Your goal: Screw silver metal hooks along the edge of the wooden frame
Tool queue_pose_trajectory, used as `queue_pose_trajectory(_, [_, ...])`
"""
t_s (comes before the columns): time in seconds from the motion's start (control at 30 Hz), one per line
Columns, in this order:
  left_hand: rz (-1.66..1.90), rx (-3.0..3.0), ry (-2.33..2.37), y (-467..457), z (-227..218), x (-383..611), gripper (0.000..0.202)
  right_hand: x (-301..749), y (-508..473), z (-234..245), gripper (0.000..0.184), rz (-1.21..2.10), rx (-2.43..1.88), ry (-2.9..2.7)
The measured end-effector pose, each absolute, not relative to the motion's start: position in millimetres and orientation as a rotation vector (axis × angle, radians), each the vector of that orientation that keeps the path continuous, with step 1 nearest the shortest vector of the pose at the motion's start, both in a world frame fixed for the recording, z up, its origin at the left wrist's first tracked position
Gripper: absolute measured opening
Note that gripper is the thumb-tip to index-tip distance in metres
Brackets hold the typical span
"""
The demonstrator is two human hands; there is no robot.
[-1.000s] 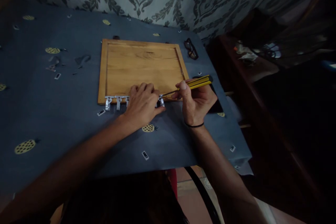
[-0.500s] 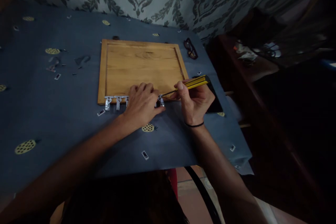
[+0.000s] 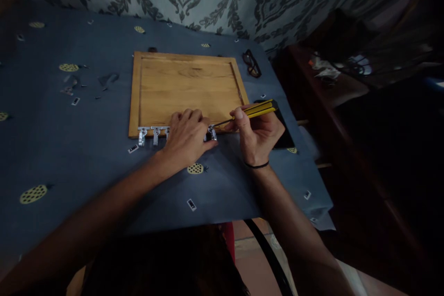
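A framed wooden board (image 3: 187, 85) lies flat in front of me. Along its near edge runs a metal hook rail (image 3: 156, 132) with several silver hooks hanging past the wood. My left hand (image 3: 189, 136) covers the middle of the rail, fingers bent over it and thumb stretched along its near side, holding it against the board. In my right hand (image 3: 258, 134), a screwdriver (image 3: 258, 109) with a yellow and black handle is pinched at a slant. Its tip meets the rail's right end, just right of my left fingers; whether it sits in a screw head is too small to tell.
Small screws and plastic scraps (image 3: 71, 82) lie on the blue patterned tablecloth (image 3: 86, 148) at the left. Eyeglasses (image 3: 252, 63) rest beyond the board's right corner. A dark flat object (image 3: 285, 136) lies behind my right hand. The patterned curtain (image 3: 208, 0) hangs along the back.
The screwdriver's handle looks slightly turned in my right hand, its tip staying at the same spot. My left hand and the board keep their places.
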State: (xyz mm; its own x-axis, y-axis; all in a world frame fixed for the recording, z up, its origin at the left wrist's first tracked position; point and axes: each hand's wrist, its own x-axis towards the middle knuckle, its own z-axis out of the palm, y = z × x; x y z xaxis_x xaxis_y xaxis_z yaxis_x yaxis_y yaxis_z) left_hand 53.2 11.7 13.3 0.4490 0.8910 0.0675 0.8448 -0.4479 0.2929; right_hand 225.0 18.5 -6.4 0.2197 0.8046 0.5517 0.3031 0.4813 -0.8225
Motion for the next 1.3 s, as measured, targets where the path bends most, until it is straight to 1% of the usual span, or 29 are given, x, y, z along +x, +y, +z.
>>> queue_pose_trajectory(0.53, [0.262, 2.506, 1.506, 12, 16, 54, 0.037, 221, 20, -5, 0.042, 0.512, -1.048, -1.372])
queue_pose_trajectory(0.93, [0.294, 2.507, 1.505, 12, 13, 53, 0.039, 237, 18, 14, 0.049, 0.756, -1.097, -1.535])
queue_pose_trajectory(1.0, [0.303, 2.510, 1.510, 12, 12, 54, 0.039, 238, 19, 14, 0.048, 0.734, -1.102, -1.545])
queue_pose_trajectory(1.13, [0.309, 2.527, 1.515, 12, 10, 53, 0.038, 238, 22, 8, 0.042, 0.657, -1.130, -1.537])
queue_pose_trajectory(1.2, [0.306, 2.529, 1.515, 12, 10, 53, 0.039, 237, 23, 3, 0.040, 0.551, -1.158, -1.541])
queue_pose_trajectory(1.3, [0.274, 2.522, 1.509, 12, 12, 53, 0.039, 232, 23, -5, 0.043, 0.316, -1.188, -1.543])
